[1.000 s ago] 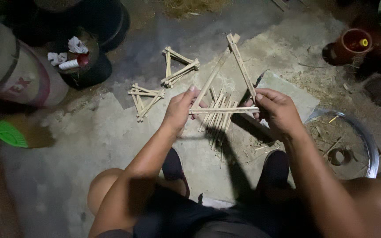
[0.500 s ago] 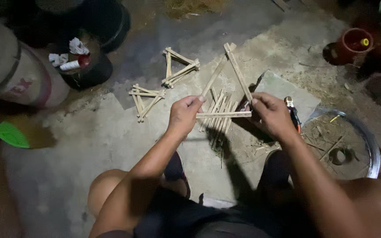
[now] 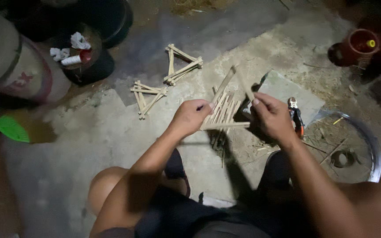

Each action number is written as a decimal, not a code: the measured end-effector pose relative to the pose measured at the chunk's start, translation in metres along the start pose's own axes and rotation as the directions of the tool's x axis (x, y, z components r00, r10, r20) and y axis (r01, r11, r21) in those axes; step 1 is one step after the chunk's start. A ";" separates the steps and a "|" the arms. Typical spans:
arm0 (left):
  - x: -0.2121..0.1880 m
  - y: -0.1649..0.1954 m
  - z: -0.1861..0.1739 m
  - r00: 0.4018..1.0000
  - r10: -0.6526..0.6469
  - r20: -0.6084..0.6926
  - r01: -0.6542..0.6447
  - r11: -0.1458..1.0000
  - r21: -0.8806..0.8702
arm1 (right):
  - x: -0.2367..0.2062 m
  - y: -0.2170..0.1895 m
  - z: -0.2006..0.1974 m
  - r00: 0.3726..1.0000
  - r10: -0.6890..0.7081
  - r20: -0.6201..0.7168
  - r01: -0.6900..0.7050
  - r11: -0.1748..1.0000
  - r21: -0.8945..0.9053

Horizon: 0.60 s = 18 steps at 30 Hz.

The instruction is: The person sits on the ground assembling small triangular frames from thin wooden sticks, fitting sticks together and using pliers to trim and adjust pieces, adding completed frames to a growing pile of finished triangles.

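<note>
Two hands now hold the stick frame tilted, no longer level as a second ago; left hand and right hand fingers pinch its sticks above the concrete floor; assembly seems ongoing.

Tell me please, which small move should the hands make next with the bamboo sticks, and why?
Probably bring the free stick ends together into a corner. The left hand and right hand hold an unfinished stick triangle, while two finished triangles lie closed on the ground.
</note>
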<state>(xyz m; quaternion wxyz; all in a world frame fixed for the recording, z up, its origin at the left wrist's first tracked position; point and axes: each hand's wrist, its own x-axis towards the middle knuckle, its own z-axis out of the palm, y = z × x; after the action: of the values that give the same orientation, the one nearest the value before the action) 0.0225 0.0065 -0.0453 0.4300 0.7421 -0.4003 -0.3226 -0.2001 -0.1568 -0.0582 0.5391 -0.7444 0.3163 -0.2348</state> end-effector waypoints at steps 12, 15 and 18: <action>0.010 0.004 0.014 0.987 -0.038 -0.157 -0.033 0.905 -0.424 | -0.020 -0.029 0.024 0.980 0.069 0.185 -0.032 0.980 -0.194; 0.008 0.007 0.016 0.981 -0.003 -0.195 -0.058 0.951 -0.305 | -0.018 -0.020 0.023 0.984 0.025 0.178 0.012 0.979 -0.201; 0.007 0.010 0.019 0.984 -0.012 -0.175 -0.048 0.943 -0.331 | -0.017 -0.011 0.019 0.985 0.024 0.173 0.013 0.977 -0.213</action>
<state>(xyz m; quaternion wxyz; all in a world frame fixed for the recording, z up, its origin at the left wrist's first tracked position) 0.0072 -0.0103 -0.0456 0.5858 0.6804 -0.3073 -0.3154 -0.1960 -0.1293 -0.0534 0.4822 -0.8149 0.2934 -0.1320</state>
